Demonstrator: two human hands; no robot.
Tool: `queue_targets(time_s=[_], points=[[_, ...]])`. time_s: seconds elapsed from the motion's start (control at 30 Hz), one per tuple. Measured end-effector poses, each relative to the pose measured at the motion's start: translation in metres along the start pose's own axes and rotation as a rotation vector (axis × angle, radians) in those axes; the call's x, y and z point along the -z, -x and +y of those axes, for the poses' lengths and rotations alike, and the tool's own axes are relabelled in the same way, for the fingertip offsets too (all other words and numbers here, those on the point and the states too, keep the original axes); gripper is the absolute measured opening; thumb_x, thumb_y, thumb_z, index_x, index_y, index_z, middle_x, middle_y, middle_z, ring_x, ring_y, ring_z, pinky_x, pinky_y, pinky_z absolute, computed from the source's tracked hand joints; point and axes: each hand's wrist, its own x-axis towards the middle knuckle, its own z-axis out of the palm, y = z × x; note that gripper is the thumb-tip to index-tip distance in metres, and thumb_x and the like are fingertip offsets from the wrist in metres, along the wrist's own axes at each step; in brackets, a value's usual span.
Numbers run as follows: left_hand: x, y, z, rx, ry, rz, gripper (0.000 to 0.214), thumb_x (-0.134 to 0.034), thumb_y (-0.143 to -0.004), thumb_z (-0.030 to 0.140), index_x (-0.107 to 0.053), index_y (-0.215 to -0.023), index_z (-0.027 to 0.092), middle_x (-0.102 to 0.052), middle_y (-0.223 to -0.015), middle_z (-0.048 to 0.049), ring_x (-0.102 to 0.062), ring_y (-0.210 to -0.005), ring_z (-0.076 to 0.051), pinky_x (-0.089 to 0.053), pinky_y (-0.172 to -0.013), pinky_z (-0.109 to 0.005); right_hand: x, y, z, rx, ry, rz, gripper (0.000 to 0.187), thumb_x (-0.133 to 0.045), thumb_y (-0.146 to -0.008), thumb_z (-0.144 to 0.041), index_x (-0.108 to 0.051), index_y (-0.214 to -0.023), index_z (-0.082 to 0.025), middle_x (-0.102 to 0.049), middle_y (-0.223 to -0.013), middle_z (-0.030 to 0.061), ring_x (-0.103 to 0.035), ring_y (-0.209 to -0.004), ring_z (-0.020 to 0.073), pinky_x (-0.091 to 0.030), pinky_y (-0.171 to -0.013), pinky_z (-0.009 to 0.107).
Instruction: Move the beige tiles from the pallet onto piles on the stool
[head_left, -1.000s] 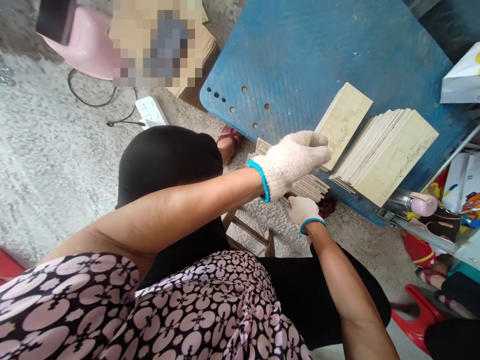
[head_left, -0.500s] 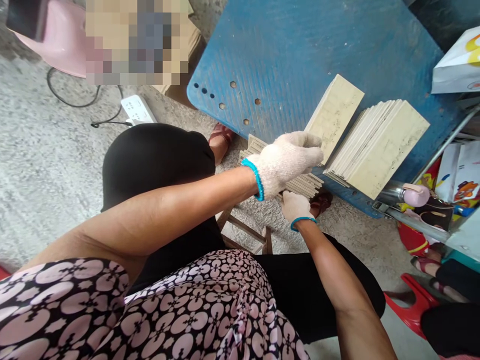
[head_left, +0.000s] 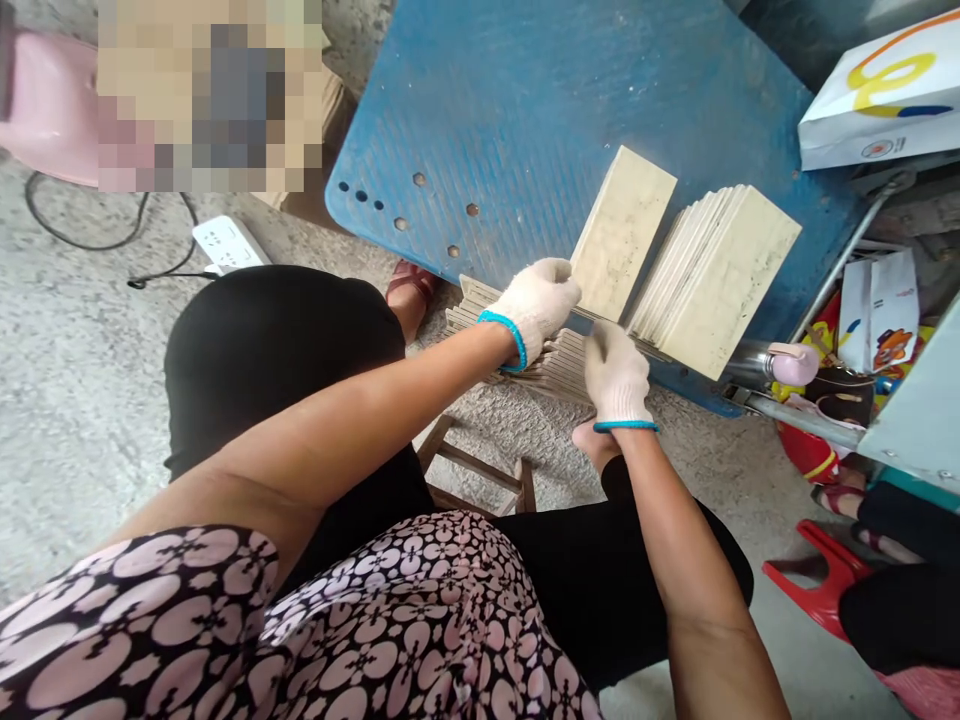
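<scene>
My left hand [head_left: 536, 305], in a white knit glove with a blue cuff, is closed with curled fingers above a row of thin pale boards [head_left: 559, 365] at the blue table's near edge. My right hand [head_left: 619, 375], gloved alike, is closed at the right end of that row. What either hand grips is hidden by the fingers; a thin dark edge shows between them. Just beyond, a small stack of pale rectangular boards [head_left: 626, 230] lies on the table. To its right, a thicker leaning stack of the same boards [head_left: 750, 285] rests on the tabletop.
The blue table [head_left: 540, 110] has several holes near its left corner. A white paper bag [head_left: 877, 110] and a pink-capped bottle [head_left: 793, 364] are at the right. A power strip [head_left: 227, 243] lies on the floor, left. Beside a red stool [head_left: 821, 580], another person's legs show.
My right hand has moved up and forward to the row's right end. My left hand has drawn its fingers in. The view has shifted, moving the table and stacks leftward.
</scene>
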Motion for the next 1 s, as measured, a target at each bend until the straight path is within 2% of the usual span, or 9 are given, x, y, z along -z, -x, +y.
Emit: queue_targets(time_s=[0.07,0.13,0.23,0.33,0.47,0.57,0.7,0.8,1.0], points=[[-0.005,-0.006,-0.009,-0.092,-0.181,-0.028,0.016,-0.059,-0.075,0.011,-0.067,-0.088,0.017,-0.063,-0.081,-0.0065,-0.061,-0.082,-0.021,-0.048,-0.079,-0.03,-0.002,-0.012,0.007,-0.058,-0.12,0.102,0.04,-0.051,-0.09,-0.028,-0.055,-0.128,-0.016,-0.062,-0.125,0.0123,-0.056,-0.117,0.028,-0.038,-0.109,0.047],[-0.01,-0.009,-0.014,-0.139,-0.343,-0.041,0.015,-0.056,-0.079,0.013,-0.066,-0.089,0.018,-0.063,-0.083,-0.008,-0.061,-0.083,-0.023,-0.048,-0.078,-0.031,-0.008,-0.023,0.012,-0.112,-0.172,0.126,0.046,-0.054,-0.086,-0.027,-0.051,-0.13,-0.014,-0.059,-0.128,0.0151,-0.054,-0.12,0.0295,-0.036,-0.11,0.051],[-0.015,-0.012,-0.014,-0.125,-0.515,-0.043,0.025,-0.053,-0.083,0.015,-0.064,-0.105,0.02,-0.066,-0.096,-0.0097,-0.062,-0.092,-0.024,-0.048,-0.08,-0.031,-0.016,-0.037,0.016,-0.171,-0.181,0.129,0.046,-0.055,-0.083,-0.025,-0.05,-0.127,-0.012,-0.058,-0.126,0.0171,-0.052,-0.12,0.0308,-0.036,-0.108,0.051],[-0.017,-0.015,-0.013,-0.079,-0.61,-0.065,0.032,-0.051,-0.083,0.015,-0.06,-0.113,0.02,-0.067,-0.105,-0.01,-0.062,-0.095,-0.024,-0.048,-0.079,-0.03,-0.019,-0.048,0.019,-0.202,-0.17,0.142,0.038,-0.053,-0.08,-0.024,-0.053,-0.117,-0.014,-0.063,-0.112,0.0149,-0.056,-0.108,0.0301,-0.039,-0.103,0.049],[-0.018,-0.022,-0.018,-0.083,-0.621,-0.096,0.034,-0.051,-0.08,0.014,-0.059,-0.113,0.019,-0.067,-0.103,-0.0105,-0.062,-0.092,-0.024,-0.048,-0.077,-0.03,-0.014,-0.057,0.024,-0.218,-0.158,0.14,0.018,-0.05,-0.08,-0.027,-0.054,-0.095,-0.019,-0.063,-0.089,0.0076,-0.056,-0.088,0.0258,-0.045,-0.09,0.042],[-0.02,-0.026,-0.024,-0.103,-0.578,-0.112,0.04,-0.052,-0.079,0.012,-0.059,-0.117,0.019,-0.067,-0.103,-0.0093,-0.062,-0.096,-0.024,-0.048,-0.08,-0.029,-0.013,-0.06,0.03,-0.192,-0.224,0.14,0.007,-0.051,-0.079,-0.028,-0.049,-0.081,-0.022,-0.058,-0.079,0.0026,-0.053,-0.078,0.0214,-0.045,-0.081,0.035],[-0.022,-0.028,-0.026,-0.103,-0.538,-0.124,0.044,-0.054,-0.078,0.01,-0.06,-0.121,0.018,-0.067,-0.104,-0.0092,-0.061,-0.098,-0.023,-0.047,-0.081,-0.028,-0.019,-0.062,0.039,-0.147,-0.337,0.162,0.013,-0.051,-0.08,-0.032,-0.043,-0.073,-0.023,-0.052,-0.07,-0.0022,-0.048,-0.069,0.0169,-0.042,-0.071,0.029],[-0.02,-0.028,-0.025,-0.095,-0.53,-0.122,0.046,-0.054,-0.077,0.009,-0.061,-0.122,0.017,-0.068,-0.105,-0.0093,-0.061,-0.099,-0.023,-0.047,-0.081,-0.026,-0.021,-0.063,0.042,-0.124,-0.368,0.153,0.015,-0.051,-0.08,-0.033,-0.043,-0.072,-0.023,-0.053,-0.07,-0.0026,-0.048,-0.069,0.0162,-0.041,-0.069,0.028],[-0.018,-0.03,-0.027,-0.135,-0.483,-0.112,0.044,-0.052,-0.073,0.007,-0.064,-0.115,0.016,-0.068,-0.106,-0.008,-0.062,-0.092,-0.02,-0.046,-0.075,-0.026,-0.015,-0.059,0.035,-0.111,-0.388,0.163,0.015,-0.053,-0.079,-0.029,-0.043,-0.069,-0.022,-0.056,-0.07,-0.0024,-0.049,-0.069,0.0158,-0.038,-0.067,0.027]])
